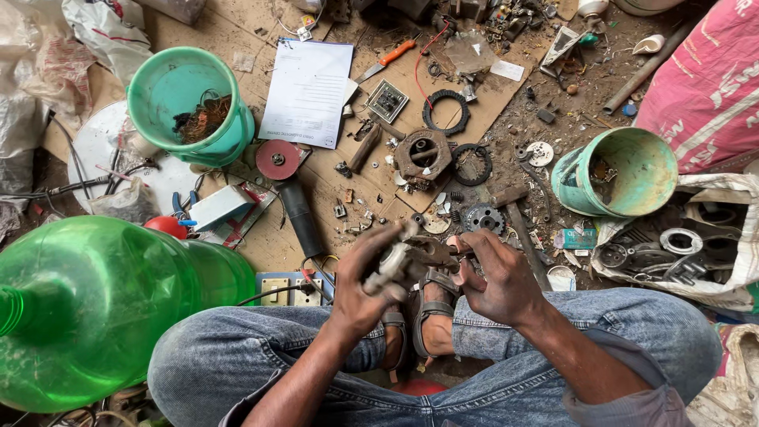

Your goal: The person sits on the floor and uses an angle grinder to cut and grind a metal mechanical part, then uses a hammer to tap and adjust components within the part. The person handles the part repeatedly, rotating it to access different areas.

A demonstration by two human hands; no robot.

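**Head view: both hands close on a small metal part above the sandals**

Head view puts my denim-clad knees (237, 356) nearest, spread wide so the work sits between them, over my sandalled feet (427, 312). My left hand (360, 289) is curled tight around a pale, grimy metal part (395, 265), fingers wrapped over its top; that grip looks meant to steady it. My right hand (498, 277) comes in from the other side, fingers bent and pinching the dark end of the same piece, thumb tucked in. Neither hand is open. What exactly the part is I cannot tell; it is mostly covered.

Just beside my left knee lies a big green plastic bottle (95, 300) on its side, and by the left hand a white socket strip (288, 289) with a cable running in, close enough to reach without shifting.

A little further out, on flattened cardboard (482, 99), sit the loose pieces: a small gear (484, 217), a brown motor housing (423, 154) with a dark ring (472, 164) touching it, and a toothed black ring (447, 112) beyond. They are laid out singly, which I judge keeps them findable. An angle grinder with a red disc (278, 160) lies to the left of them.

Two green buckets flank the spread: the left one (190, 103) holds tangled copper wire, the right one (617, 170) lies tipped beside a white sack of metal rings (680, 249). Farthest off are a printed sheet of paper (308, 91) and an orange-handled screwdriver (387, 59).
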